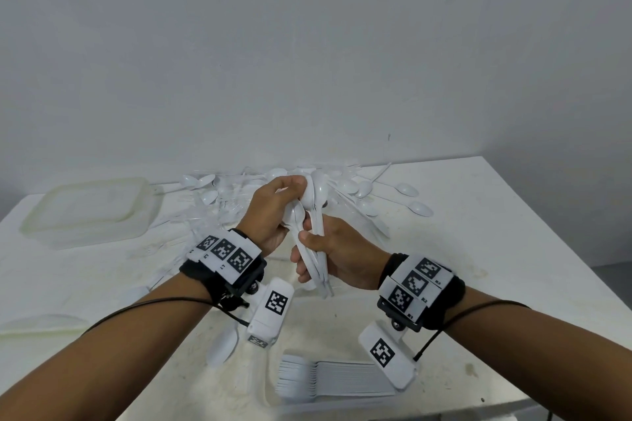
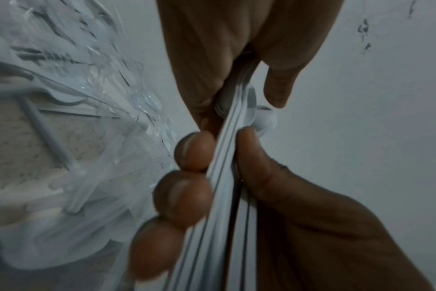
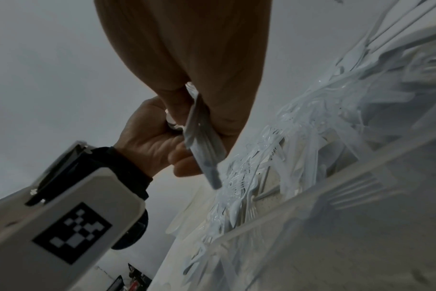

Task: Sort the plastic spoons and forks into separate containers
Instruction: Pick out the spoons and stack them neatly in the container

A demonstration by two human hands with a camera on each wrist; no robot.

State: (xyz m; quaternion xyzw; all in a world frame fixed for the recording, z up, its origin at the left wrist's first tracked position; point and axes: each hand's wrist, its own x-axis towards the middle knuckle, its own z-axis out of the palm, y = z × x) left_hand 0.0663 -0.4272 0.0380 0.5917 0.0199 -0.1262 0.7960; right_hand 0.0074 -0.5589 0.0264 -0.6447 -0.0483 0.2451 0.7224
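Note:
Over the middle of the table both hands hold one bundle of white plastic spoons (image 1: pixel 316 202) upright. My left hand (image 1: pixel 273 205) curls round the bowl end at the top. Lower down, my right hand (image 1: pixel 328 253) grips the handles, thumb on the near side. The left wrist view shows the spoon handles (image 2: pixel 227 177) pinched between the right hand's fingers (image 2: pixel 187 187) and thumb. In the right wrist view the handle ends (image 3: pixel 202 141) stick out below the right hand (image 3: pixel 187 59). A mixed pile of spoons and forks (image 1: pixel 355 188) lies behind the hands.
A translucent lidded container (image 1: pixel 89 212) sits at the back left. A clear container (image 1: pixel 270 386) near the front edge holds a neat row of white forks (image 1: pixel 335 381). One loose spoon (image 1: pixel 222 345) lies beside it, and a clear lid (image 1: pixel 41 321) at the left edge.

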